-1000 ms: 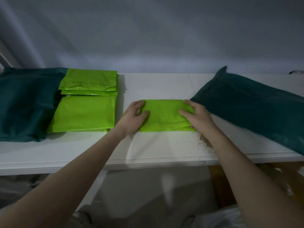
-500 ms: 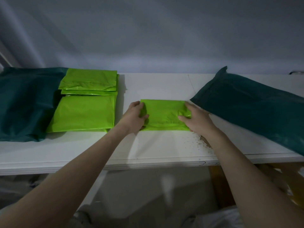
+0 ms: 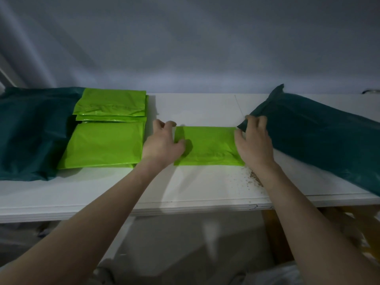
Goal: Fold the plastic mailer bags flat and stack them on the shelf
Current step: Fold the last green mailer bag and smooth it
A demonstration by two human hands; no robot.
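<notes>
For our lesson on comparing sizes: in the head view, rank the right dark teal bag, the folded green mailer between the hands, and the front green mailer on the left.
1. Right dark teal bag
2. Front green mailer, nearest of the left stack
3. Folded green mailer

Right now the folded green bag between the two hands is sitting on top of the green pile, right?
Not quite. The head view shows the folded green bag lying by itself on the white shelf, right of the green pile. It is between the left hand and right hand.

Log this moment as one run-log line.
left hand: thumb on folded green mailer | right hand: at its right edge | stack: left | shelf
</notes>
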